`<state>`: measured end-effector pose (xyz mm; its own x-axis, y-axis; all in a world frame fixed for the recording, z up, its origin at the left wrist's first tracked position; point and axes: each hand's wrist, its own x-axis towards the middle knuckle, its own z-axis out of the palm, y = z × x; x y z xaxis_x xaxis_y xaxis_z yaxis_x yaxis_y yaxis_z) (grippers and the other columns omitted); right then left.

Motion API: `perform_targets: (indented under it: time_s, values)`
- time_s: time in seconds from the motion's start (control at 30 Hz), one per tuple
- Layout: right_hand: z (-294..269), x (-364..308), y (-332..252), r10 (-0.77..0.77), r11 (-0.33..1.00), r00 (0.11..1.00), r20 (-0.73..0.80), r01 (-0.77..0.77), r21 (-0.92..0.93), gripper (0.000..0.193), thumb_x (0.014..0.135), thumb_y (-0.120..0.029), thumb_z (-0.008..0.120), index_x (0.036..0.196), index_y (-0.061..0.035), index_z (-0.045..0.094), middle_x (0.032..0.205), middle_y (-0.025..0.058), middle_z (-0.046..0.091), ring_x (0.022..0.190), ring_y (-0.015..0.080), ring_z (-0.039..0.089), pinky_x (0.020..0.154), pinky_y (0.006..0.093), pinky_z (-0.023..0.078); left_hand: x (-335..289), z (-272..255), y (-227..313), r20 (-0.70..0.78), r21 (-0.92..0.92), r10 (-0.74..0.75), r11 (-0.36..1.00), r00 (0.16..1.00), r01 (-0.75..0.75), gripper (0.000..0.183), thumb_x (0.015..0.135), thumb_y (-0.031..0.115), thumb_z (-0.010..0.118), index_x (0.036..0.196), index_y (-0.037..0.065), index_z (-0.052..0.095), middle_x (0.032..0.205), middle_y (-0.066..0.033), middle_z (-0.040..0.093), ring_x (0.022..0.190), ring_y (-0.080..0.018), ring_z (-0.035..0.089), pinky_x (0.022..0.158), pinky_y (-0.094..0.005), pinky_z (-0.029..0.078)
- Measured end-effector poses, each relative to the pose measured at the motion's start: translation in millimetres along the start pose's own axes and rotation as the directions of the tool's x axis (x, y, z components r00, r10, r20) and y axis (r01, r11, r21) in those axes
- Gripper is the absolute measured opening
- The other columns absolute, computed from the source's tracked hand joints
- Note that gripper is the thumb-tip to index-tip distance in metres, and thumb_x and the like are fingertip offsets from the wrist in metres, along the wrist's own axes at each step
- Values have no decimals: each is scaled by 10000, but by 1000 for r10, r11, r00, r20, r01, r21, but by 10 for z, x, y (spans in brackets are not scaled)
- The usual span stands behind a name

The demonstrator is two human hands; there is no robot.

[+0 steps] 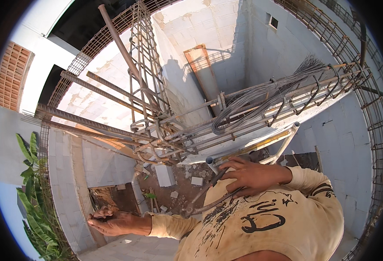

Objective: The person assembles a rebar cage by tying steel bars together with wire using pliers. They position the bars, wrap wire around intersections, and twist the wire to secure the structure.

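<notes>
Nearest to the camera I see a stained cream long-sleeved shirt (269, 222) filling the lower right. The right hand (250, 176) lies against the chest, fingers curled shut around the handles of a pair of pincers (209, 195); the tool's jaws point down-left, below that hand and well apart from the rebar. The left hand (111, 219) is stretched out low at left, fingers loosely bent, with nothing in it that I can make out, resting near the top of a white block wall (65, 182).

Just beyond the right hand runs a pale scaffold tube (261, 145). Above it a horizontal rebar cage (261, 108) carries a coil of thin tie wire (252, 104) on its top bars. A vertical rebar column (145, 56) rises at centre.

Far below, rubble and loose blocks lie on a dirt floor (178, 187). Banana leaves (35, 195) show at far left.
</notes>
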<state>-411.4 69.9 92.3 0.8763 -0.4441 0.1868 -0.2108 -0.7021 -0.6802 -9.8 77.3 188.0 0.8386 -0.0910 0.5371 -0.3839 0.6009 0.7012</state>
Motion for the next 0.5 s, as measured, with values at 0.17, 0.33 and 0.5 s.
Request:
perform_targets:
  time_s: [0.17,0.33,0.5]
  values:
    - [57,-150,146,122,856,992,-32,-89,509,263,955,-310,719,1106,-94,707,1420,165,572,1441,412,370,1169,549,328,-45,-293,-578,-46,170,-232,957,972,237,262,1085,260,549,1024,23,642,657,12,446,547,-95,379,597,-261,415]
    - [26,-376,-52,392,920,910,-138,-387,64,268,949,-330,720,1095,-105,717,1390,148,591,1440,406,369,1166,557,318,70,-695,-240,-22,-62,-248,967,968,247,249,1083,233,556,1039,-1,628,644,2,455,528,-96,351,513,-247,353]
    - [29,-381,18,183,982,983,-31,-184,-52,289,949,-379,707,1088,-126,719,1314,127,613,1432,397,377,1174,545,311,-162,-375,-398,138,414,26,907,990,-82,262,1081,255,564,1000,7,591,629,-3,466,532,-106,387,517,-246,348]
